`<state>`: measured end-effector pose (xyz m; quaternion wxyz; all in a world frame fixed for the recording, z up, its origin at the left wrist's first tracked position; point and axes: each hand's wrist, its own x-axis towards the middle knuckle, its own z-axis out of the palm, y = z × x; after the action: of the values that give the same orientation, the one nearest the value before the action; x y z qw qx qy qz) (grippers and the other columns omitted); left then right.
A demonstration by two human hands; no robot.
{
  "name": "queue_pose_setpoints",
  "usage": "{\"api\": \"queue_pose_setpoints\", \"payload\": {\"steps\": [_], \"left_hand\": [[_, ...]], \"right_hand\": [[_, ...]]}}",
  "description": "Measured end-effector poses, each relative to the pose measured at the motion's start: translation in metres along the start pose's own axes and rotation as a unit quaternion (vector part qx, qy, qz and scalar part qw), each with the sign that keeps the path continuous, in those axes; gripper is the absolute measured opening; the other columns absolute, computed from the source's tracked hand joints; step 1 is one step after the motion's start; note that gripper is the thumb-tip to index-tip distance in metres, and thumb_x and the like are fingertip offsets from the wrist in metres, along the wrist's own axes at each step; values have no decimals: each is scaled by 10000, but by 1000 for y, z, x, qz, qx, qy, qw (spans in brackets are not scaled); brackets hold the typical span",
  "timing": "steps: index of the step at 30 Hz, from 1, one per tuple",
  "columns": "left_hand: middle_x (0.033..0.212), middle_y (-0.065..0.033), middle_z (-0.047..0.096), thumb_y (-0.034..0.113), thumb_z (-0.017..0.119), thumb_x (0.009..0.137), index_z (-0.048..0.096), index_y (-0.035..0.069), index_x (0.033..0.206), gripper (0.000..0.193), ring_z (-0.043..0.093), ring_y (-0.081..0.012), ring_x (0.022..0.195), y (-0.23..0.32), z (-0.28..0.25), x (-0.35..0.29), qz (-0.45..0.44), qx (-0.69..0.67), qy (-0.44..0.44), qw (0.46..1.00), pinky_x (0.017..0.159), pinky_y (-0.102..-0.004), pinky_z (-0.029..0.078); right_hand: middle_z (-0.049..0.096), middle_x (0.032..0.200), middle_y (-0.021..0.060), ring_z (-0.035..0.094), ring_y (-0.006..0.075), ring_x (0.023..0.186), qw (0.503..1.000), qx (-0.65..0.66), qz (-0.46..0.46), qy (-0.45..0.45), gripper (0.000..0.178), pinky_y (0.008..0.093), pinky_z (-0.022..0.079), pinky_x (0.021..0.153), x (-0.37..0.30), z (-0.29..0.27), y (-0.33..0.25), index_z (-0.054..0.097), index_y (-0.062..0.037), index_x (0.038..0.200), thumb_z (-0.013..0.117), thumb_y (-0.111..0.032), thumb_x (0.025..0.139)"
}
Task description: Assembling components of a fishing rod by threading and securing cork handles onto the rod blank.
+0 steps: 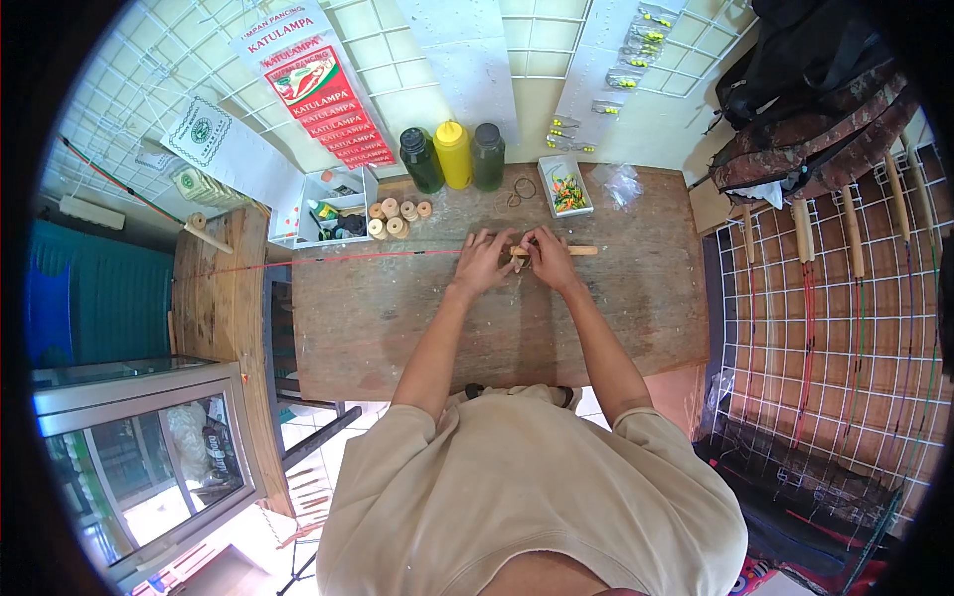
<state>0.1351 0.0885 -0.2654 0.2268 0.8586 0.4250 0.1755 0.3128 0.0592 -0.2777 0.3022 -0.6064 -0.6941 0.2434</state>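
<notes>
A thin red fishing rod point(378, 254) lies across the wooden table point(397, 328), its wooden handle point(584, 250) pointing right. My left hand point(481, 262) has its fingers bent around the rod where shaft and handle meet. Just right of it, my right hand point(551, 260) pinches at the handle, fingertips close to my left ones. Between the hands hangs a small brownish piece point(518, 262), too small and covered to name. Beyond my hands lie a dark loop of line point(522, 191) and a white box point(566, 186) of small colourful pieces.
Wooden spools point(397, 221) stand beside a white bin point(338, 214) at the back left. Two dark bottles and a yellow squeeze bottle point(453, 157) line the wall. A clear plastic bag point(623, 186) lies back right. Rods with wooden handles point(853, 233) hang on the right-hand grid.
</notes>
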Motion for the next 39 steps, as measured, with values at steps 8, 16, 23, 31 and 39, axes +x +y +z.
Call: {"api": "queue_pose_setpoints", "payload": {"steps": [8,16,23,31,39], "left_hand": [[1020,-9,652,433,774,658,407,107,1301,809,470,-258,1125,8,1,-4,-49,52,-43,997,940,-470,285],[1035,-19,659,301,706,746,369,153,1328,689,501,-250,1113,4,3,-2,-56,-3,-77,996,953,-442,297],[1014,-24,676,249,693,742,384,151,1299,645,529,-252,1081,-1,8,-5,-34,-22,-54,998,917,-437,327],[972,-8,669,244,712,725,363,167,1342,713,518,-238,1087,4,3,4,-29,23,-18,999,913,-469,311],[1029,-27,666,269,716,725,340,166,1362,747,498,-248,1131,5,21,12,-29,65,-45,996,911,-495,303]], "right_hand": [[600,907,39,574,255,924,1000,-6,-10,8,99,412,328,780,-1,-1,0,531,-108,935,549,-80,842],[595,928,64,569,268,946,997,-77,10,14,129,449,331,847,-6,5,9,493,-86,960,538,-66,840],[539,936,96,519,299,945,989,-142,28,28,108,415,344,827,-17,14,19,465,-38,950,491,-16,848],[545,966,101,517,298,956,994,-96,-13,44,163,431,336,824,-9,5,11,473,-43,974,519,-8,822],[527,926,129,510,344,891,996,-48,-36,60,112,421,360,781,-5,13,12,455,-29,969,478,-8,861]]}}
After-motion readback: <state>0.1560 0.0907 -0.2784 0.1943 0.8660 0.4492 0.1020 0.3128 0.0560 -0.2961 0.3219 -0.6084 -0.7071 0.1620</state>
